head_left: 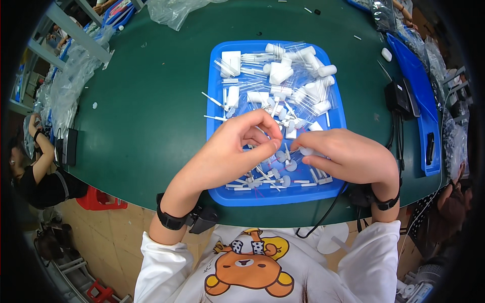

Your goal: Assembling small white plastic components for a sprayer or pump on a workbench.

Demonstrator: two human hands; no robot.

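Observation:
A blue tray [216, 151] lies in front of me, filled with white plastic pieces, clear tubes, thin white sticks and small pale round discs [291, 165]. Above its near half, my left hand [245, 144] is closed, thumb and index fingertips pinched together; whatever they hold is too small to make out. Close to its right, my right hand [336, 151] curls inward over the tray, thumb and fingers closing on a small pale disc-shaped piece [305, 151]. White cylinders [281, 73] and clear tubes are heaped in the far half; sticks with discs lie loose beneath my hands.
The tray rests on a green table [136, 116]. To the right are a black box with cables [397, 97] and a long blue tray [429, 136]. Clear plastic bags [172, 12] lie at the far edge. A person's arm [45, 151] shows at the left.

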